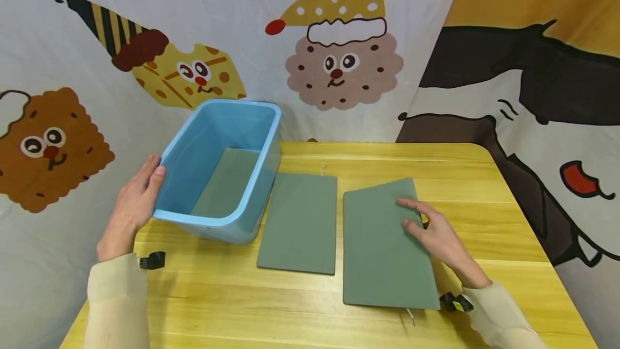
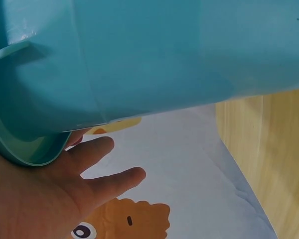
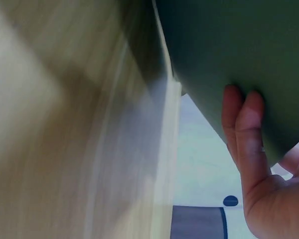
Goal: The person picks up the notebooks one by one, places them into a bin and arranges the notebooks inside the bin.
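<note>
My left hand (image 1: 135,198) holds the left rim of a light-blue plastic bin (image 1: 194,220). In the left wrist view, fingers (image 2: 117,184) extend below the rim, outside the bin wall (image 2: 154,55). A grey-green notebook (image 1: 227,182) lies inside the bin. My right hand (image 1: 441,236) grips another grey-green notebook (image 1: 378,252) by its right edge, which is raised off the table. Its fingers (image 3: 249,119) press against the underside in the right wrist view. Between bin and held notebook, a third notebook (image 1: 300,225) lies flat, a thin ribbon showing at its top.
The wooden table (image 1: 218,295) ends at a rounded far right corner. Behind it hangs a light cloth (image 1: 271,63) printed with cartoon biscuits and cheese. Black straps (image 1: 152,260) sit at both wrists, near the cream sleeves.
</note>
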{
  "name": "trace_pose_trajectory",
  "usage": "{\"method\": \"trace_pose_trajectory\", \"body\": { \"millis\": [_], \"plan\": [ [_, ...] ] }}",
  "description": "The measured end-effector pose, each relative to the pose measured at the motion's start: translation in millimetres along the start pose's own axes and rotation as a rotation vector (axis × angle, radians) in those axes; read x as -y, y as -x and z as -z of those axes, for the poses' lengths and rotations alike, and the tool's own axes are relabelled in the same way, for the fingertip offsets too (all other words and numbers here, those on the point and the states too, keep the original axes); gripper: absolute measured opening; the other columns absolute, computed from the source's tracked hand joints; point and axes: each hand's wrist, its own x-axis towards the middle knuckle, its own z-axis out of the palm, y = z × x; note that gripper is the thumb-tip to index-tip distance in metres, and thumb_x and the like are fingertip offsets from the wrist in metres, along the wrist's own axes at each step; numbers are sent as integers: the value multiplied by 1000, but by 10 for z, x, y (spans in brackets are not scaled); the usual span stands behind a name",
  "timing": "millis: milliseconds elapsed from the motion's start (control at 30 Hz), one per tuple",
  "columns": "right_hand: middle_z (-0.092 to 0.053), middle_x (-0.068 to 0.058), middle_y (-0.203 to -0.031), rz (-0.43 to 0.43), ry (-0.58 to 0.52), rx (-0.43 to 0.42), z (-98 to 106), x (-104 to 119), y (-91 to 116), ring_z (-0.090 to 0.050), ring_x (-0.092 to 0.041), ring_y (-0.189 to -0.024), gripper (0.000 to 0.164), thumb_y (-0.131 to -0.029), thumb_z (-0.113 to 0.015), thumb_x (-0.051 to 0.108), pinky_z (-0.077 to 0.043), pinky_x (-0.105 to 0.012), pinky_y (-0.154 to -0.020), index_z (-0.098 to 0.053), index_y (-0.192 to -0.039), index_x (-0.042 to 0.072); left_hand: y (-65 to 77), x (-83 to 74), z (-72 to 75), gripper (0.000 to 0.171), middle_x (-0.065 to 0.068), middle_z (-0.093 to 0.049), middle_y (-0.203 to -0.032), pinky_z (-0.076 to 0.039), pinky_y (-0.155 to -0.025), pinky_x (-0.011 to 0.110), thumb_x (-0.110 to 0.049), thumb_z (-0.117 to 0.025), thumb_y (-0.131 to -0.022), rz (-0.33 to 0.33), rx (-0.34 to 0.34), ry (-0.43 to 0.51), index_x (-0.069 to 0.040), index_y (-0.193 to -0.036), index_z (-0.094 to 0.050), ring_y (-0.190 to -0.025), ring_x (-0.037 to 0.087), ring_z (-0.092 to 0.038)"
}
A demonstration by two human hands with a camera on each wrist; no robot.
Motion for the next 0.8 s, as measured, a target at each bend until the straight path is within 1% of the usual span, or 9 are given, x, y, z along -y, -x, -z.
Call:
{"method": "trace_pose_trajectory", "body": {
  "millis": [67,167,233,267,300,367,400,633,800],
  "plan": [
    [-50,-18,-153,4,-2,-20,6,44,11,-38,-43,-146,46,-103,-66,13,-37,-62,-108,-57,-148,9,0,7,-4,66,15,-8,-172,-10,-114,77,-51,-22,-112,-5,-2,-2,-16,-167,-11,-153,54,-10],
    [-51,-16,-153,13,11,-53,11,104,24,-49,-32,-135,47,-102,-66,13,-47,-41,-93,-57,-148,12,-2,8,-9,67,14,-6,-172,-10,-115,78,-52,-21,-112,1,1,-3,-16,-168,-11,-153,54,-9],
    [-52,-15,-152,20,2,-72,16,141,31,-62,-19,-102,47,-102,-66,12,-49,-30,-70,-58,-148,13,-3,6,-11,67,14,-6,-172,-9,-115,78,-53,-21,-112,4,1,-3,-16,-168,-10,-153,54,-8],
    [-51,-15,-152,22,-8,-79,20,161,36,-60,-14,-83,47,-102,-66,12,-47,-27,-60,-58,-148,13,-2,5,-12,67,14,-5,-172,-9,-114,78,-53,-21,-112,7,2,-4,-16,-168,-10,-153,54,-8],
    [-51,-15,-152,23,-18,-84,26,181,40,-52,-9,-67,47,-102,-66,12,-42,-26,-50,-58,-148,14,-2,3,-13,68,13,-4,-173,-8,-114,78,-53,-21,-112,9,3,-4,-16,-168,-10,-154,54,-7],
    [-50,-16,-153,20,-44,-91,43,220,48,-32,-6,-48,48,-102,-66,12,-36,-27,-40,-57,-149,15,-3,2,-17,68,13,-3,-173,-8,-115,78,-53,-21,-112,6,3,-7,-16,-168,-10,-154,52,-5],
    [-50,-16,-153,18,-55,-94,51,240,53,-25,-5,-44,48,-102,-66,12,-35,-27,-40,-57,-149,15,-4,2,-18,68,12,-2,-173,-7,-115,77,-53,-21,-112,3,4,-9,-15,-168,-10,-155,51,-4],
    [-49,-13,-153,-11,-85,-118,78,345,76,-26,-9,-42,47,-104,-65,17,-36,-29,-39,-57,-149,18,-4,10,-24,69,9,1,-173,-2,-119,72,-51,-24,-112,-43,-13,-27,-11,-167,-12,-157,43,3],
    [-52,-8,-144,-21,-116,-141,70,394,71,-27,-10,-40,46,-104,-65,18,-35,-30,-37,-58,-149,22,-4,25,-34,64,8,-2,-174,1,-120,71,-46,-26,-113,-93,-27,-46,-13,-167,-14,-158,38,7]
  ]
}}
